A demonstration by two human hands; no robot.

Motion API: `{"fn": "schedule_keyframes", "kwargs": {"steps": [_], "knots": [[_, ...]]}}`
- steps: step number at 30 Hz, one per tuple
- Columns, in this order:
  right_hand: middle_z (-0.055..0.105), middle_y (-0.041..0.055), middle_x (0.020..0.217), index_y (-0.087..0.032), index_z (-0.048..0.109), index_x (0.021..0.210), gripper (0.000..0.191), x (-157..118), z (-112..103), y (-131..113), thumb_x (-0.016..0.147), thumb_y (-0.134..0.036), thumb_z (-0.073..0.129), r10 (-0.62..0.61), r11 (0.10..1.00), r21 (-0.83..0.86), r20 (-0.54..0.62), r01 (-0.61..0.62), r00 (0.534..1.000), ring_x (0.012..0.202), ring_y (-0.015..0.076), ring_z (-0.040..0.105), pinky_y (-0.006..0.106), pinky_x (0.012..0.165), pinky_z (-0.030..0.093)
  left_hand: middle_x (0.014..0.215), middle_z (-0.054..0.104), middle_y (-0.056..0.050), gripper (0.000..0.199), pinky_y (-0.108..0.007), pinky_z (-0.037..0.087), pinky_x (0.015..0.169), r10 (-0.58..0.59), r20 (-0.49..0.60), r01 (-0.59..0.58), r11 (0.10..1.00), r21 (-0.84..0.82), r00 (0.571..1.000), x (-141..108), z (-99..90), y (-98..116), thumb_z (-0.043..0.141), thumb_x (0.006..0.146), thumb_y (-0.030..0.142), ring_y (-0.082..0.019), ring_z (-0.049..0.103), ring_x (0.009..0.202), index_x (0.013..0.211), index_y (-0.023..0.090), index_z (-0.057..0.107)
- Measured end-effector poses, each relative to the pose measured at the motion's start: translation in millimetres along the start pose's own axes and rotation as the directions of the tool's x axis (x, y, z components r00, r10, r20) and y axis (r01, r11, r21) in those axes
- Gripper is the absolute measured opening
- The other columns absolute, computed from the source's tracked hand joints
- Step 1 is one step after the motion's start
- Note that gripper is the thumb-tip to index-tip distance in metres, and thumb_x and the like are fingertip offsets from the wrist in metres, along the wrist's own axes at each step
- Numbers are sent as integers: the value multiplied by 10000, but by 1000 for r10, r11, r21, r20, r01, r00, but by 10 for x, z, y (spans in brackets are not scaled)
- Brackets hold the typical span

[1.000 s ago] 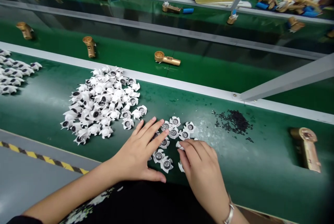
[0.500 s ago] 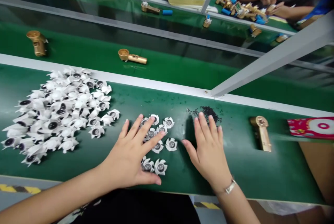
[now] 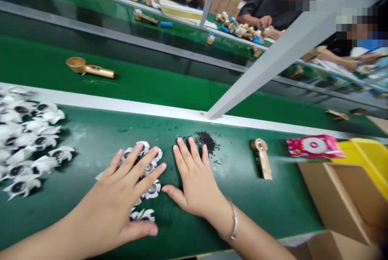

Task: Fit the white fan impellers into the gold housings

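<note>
My left hand [image 3: 121,195] is spread flat over a small group of white fan blades [image 3: 152,188] with round grey hubs, hiding several of them. Fingers apart, my right hand [image 3: 195,185] rests palm down on the green bench, its fingertips at the edge of a scatter of tiny black bits [image 3: 207,142]. A bracelet [image 3: 234,221] circles the right wrist. Farther left lies a large heap of the same white fan blades [image 3: 27,131], cut off by the view's edge. To the right of my right hand is a gold handheld fan body [image 3: 263,159].
Beyond a white rail [image 3: 121,108], a green belt carries another gold fan body [image 3: 93,69]. A slanted metal post [image 3: 254,66] rises from the rail. At right are a pink packet [image 3: 313,146], a cardboard box [image 3: 324,195] and a yellow bin [image 3: 363,163]. Co-workers handle parts across the line.
The view has swung to the right, so the bench items appear farther left and the box and yellow bin show more. Both hands remain spread, the left over the blades, the right by the black bits.
</note>
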State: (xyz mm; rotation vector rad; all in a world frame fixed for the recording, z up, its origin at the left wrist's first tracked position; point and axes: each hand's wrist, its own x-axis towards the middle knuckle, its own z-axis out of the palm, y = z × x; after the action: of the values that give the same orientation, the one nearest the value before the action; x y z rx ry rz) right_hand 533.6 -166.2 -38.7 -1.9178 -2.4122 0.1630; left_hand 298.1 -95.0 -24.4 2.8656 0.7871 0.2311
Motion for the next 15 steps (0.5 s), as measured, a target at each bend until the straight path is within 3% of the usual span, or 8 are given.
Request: {"fn": "schedule_keyframes", "kwargs": {"steps": [3,7,12,15], "knots": [[110,150,1683,-52,239,1598,875,-11,2,47,988,-667,365,-105,994,-6,-21,105,994,1551,391,35,635,1197,81,1674,275,-69,973,-627,172,1205,-28,57,28,1000,15,998,73,-23,38,547,753,861,-438,236,1521,1537,299,428],[167,146,1679,-136,288,1600,852,-110,22,195,960,-680,427,-231,972,-58,-66,227,971,1539,428,83,632,1187,28,1693,209,-65,1054,-633,192,1195,-37,114,36,999,6,993,89,-30,21,484,727,919,-435,193,1536,1569,296,364],[189,229,1656,-54,272,1583,768,-105,-59,445,1021,-571,351,-70,994,-98,-210,50,975,1516,493,108,750,1119,148,1695,203,-27,997,-588,107,1236,-83,87,90,993,-75,993,80,-8,31,518,750,881,-409,167,1551,1557,310,390],[205,234,1650,-84,335,1560,706,-88,-66,477,1027,-546,361,-136,987,-112,-163,119,977,1503,520,128,798,1074,193,1689,228,-31,996,-568,86,1253,-87,72,95,989,-114,994,87,10,33,551,744,867,-404,184,1549,1547,294,414]]}}
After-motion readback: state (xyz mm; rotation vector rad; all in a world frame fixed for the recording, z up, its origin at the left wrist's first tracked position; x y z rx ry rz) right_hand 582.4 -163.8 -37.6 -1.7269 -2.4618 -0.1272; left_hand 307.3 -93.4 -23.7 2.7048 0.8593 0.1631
